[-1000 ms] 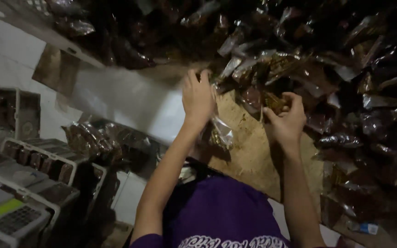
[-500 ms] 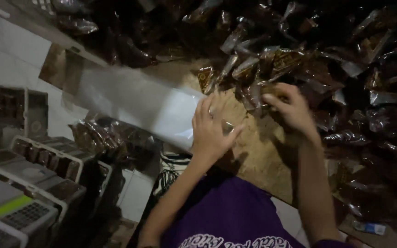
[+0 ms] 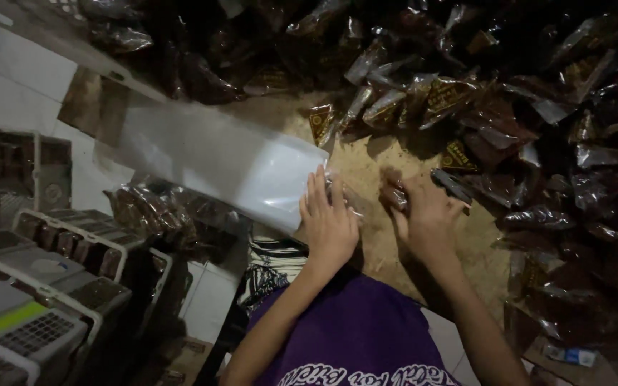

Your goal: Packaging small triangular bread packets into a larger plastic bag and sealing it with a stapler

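Note:
My left hand (image 3: 329, 223) lies flat, fingers together, on the near end of a stack of clear plastic bags (image 3: 216, 161) that overhangs the edge of a bare wooden board (image 3: 388, 246). My right hand (image 3: 427, 214) rests on the board just to the right, its fingers curled around a small dark sealed packet (image 3: 452, 184). A big heap of similar dark brown packets (image 3: 538, 129) lies beyond and to the right of both hands.
White plastic crates (image 3: 73, 243) with more packets stand low on the left. A grey device with a keypad (image 3: 19, 332) sits at the bottom left. A bunch of dark packets (image 3: 155, 211) lies under the clear bags.
Both hands have drawn back from the heap toward my body. My left hand has come down flat onto the clear bags, and my right hand has come away with a dark packet.

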